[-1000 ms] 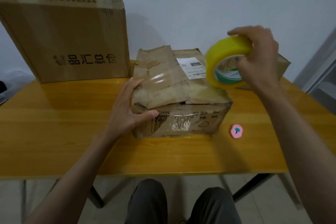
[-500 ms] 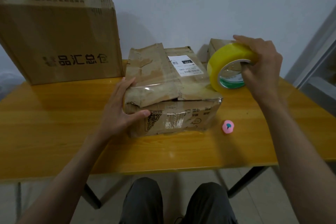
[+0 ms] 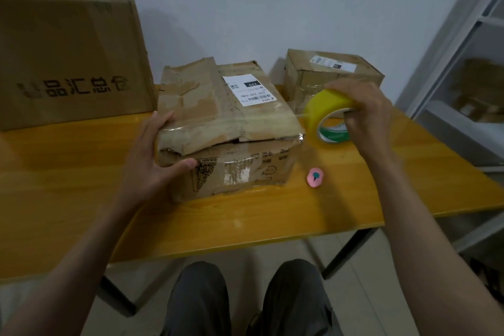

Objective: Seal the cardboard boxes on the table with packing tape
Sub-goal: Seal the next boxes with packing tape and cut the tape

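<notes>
A worn cardboard box [image 3: 218, 123] with a white label lies in the middle of the yellow table [image 3: 68, 172]. My left hand [image 3: 152, 155] holds its left end, fingers on the top flap and thumb pressed on the front face. My right hand [image 3: 365, 114] grips a yellow roll of packing tape [image 3: 324, 112] just past the box's right edge, low near the tabletop. A clear strip of tape runs from the roll across the box's top. A smaller cardboard box [image 3: 327, 73] stands behind the roll.
A large cardboard box [image 3: 68, 57] with printed characters stands at the back left against the wall. A small pink round object [image 3: 315, 177] lies on the table to the right of the middle box. A white shelf unit [image 3: 469, 84] stands at the right.
My right hand has carried the tape roll down and to the right, from above the box's top to beside its right edge. The left hand has stayed on the box.
</notes>
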A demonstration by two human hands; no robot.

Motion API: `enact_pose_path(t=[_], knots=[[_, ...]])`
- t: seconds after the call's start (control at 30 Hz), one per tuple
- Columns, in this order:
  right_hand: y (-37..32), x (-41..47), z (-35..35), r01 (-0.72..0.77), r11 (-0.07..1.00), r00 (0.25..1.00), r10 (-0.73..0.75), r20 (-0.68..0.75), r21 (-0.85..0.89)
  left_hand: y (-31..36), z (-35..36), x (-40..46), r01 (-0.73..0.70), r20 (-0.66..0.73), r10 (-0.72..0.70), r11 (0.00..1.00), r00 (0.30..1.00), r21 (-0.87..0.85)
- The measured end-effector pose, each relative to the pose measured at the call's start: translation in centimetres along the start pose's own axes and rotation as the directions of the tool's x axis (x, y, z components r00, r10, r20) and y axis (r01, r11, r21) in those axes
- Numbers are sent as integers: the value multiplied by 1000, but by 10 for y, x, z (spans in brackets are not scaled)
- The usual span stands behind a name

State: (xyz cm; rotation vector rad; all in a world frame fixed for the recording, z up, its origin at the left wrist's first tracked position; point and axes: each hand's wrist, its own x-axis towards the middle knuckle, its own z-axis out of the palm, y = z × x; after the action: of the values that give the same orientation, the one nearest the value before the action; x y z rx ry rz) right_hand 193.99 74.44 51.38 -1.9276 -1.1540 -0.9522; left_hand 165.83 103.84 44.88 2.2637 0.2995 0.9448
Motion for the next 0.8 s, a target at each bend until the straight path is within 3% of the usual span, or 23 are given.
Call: enact_pose_path(t=[0.43, 0.57, 0.7, 0.8], knots=[[9, -29, 16, -88, 974, 994, 72, 84, 207, 2, 1, -1, 15, -25, -16, 1000, 1000, -19], [7, -44, 27, -182, 943, 982, 159, 104, 280, 2, 0, -2, 20, -15, -21, 1000, 1000, -20], [-11, -61, 39, -476, 730, 876, 445, 188, 490, 2, -11, 1, -28, 47, 27, 999, 999, 30], [-21, -69, 47, -557, 617, 812, 545, 209, 555, 3, -24, 5, -117, 103, 101, 979, 990, 167]])
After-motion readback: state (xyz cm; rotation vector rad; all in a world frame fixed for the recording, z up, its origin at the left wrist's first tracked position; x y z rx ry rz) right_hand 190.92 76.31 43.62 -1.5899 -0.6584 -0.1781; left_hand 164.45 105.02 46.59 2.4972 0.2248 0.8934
